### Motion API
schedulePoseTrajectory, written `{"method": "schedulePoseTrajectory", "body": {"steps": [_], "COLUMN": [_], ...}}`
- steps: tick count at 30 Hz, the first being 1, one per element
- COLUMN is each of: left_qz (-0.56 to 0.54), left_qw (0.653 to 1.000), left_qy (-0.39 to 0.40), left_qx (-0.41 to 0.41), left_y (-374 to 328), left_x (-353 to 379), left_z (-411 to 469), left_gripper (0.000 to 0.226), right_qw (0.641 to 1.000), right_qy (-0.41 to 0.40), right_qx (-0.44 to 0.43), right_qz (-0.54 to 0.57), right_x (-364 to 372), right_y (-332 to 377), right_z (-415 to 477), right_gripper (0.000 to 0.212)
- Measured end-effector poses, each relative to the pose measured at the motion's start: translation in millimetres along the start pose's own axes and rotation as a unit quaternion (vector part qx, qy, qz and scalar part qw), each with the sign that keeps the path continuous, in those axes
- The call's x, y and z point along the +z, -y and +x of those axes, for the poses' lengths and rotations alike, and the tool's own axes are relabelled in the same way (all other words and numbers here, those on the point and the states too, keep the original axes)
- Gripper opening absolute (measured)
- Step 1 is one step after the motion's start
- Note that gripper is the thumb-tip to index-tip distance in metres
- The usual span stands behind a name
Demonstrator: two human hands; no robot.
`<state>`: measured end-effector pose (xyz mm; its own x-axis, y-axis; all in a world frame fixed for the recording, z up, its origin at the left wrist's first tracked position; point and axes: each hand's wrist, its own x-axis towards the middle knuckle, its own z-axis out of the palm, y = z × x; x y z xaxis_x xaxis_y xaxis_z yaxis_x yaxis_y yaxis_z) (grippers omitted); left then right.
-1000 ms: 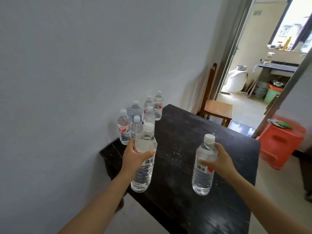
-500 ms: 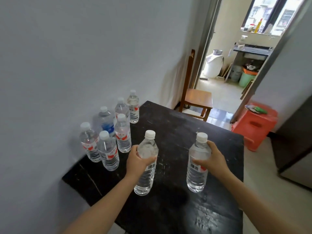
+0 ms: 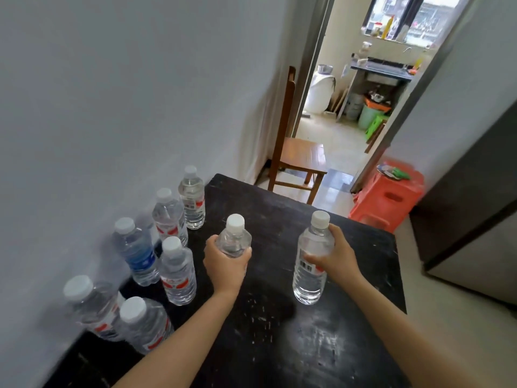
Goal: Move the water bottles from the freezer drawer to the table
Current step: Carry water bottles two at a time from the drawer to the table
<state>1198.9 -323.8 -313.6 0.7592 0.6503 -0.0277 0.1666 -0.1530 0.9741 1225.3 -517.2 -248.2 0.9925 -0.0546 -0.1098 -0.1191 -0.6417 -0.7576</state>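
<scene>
My left hand (image 3: 226, 264) grips a clear water bottle (image 3: 234, 238) with a white cap, upright over the middle of the black table (image 3: 282, 340). My right hand (image 3: 334, 254) holds a second clear bottle (image 3: 310, 271) to the right, its base at or just above the tabletop. Several more water bottles (image 3: 177, 271) stand in a row along the wall on the table's left side; one of them has a blue label (image 3: 138, 254). The freezer drawer is out of view.
A grey wall (image 3: 126, 107) runs along the left. Beyond the table's far edge stands a wooden chair (image 3: 300, 158), with an orange plastic stool (image 3: 389, 196) to its right and a dark cabinet (image 3: 472, 214) at the right. An open doorway leads to a kitchen.
I have stepped closer to the table and both hands have carried their bottles forward over the tabletop. The view has dropped and the row of bottles now appears nearer.
</scene>
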Motion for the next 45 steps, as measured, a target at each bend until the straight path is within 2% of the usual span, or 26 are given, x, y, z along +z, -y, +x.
{"method": "schedulePoseTrajectory", "body": {"steps": [8,15,19,22,26,29,36,38,40,45], "left_qz": [-0.043,-0.102,-0.117,-0.113,-0.134,-0.139,-0.09,-0.059,-0.051,-0.033], "left_qw": [0.989,0.975,0.972,0.971,0.971,0.971,0.976,0.973,0.969,0.963], "left_qy": [-0.108,-0.169,-0.19,-0.197,-0.191,-0.189,-0.176,-0.148,-0.106,0.019], "left_qx": [-0.088,-0.103,-0.077,-0.072,-0.046,-0.046,-0.086,-0.166,-0.218,-0.266], "left_y": [12.6,25.2,29.5,36.2,43.7,44.1,47.0,50.2,49.1,33.1], "left_x": [14.3,18.0,21.9,23.3,21.6,20.6,22.0,26.7,30.3,26.3], "left_z": [49.8,78.8,81.9,84.3,84.8,85.5,87.4,84.5,73.9,33.9], "left_gripper": [0.061,0.065,0.063,0.064,0.067,0.067,0.074,0.091,0.098,0.08], "right_qw": [0.994,0.986,0.97,0.966,0.964,0.965,0.955,0.956,0.956,0.95], "right_qy": [0.091,0.143,0.178,0.202,0.202,0.199,0.192,0.195,0.19,0.185], "right_qx": [-0.031,-0.076,-0.137,-0.146,-0.164,-0.166,-0.163,-0.157,-0.154,-0.147], "right_qz": [-0.047,-0.049,-0.091,-0.068,-0.057,-0.048,-0.156,-0.155,-0.161,-0.207], "right_x": [68.9,127.8,163.2,176.9,183.1,183.1,174.3,166.9,156.2,123.1], "right_y": [35.7,79.5,100.4,102.3,89.8,81.2,70.4,66.3,58.8,28.0], "right_z": [67.0,119.0,135.6,139.8,139.0,135.7,125.3,117.3,105.4,69.4], "right_gripper": [0.076,0.076,0.08,0.081,0.079,0.085,0.095,0.1,0.102,0.096]}}
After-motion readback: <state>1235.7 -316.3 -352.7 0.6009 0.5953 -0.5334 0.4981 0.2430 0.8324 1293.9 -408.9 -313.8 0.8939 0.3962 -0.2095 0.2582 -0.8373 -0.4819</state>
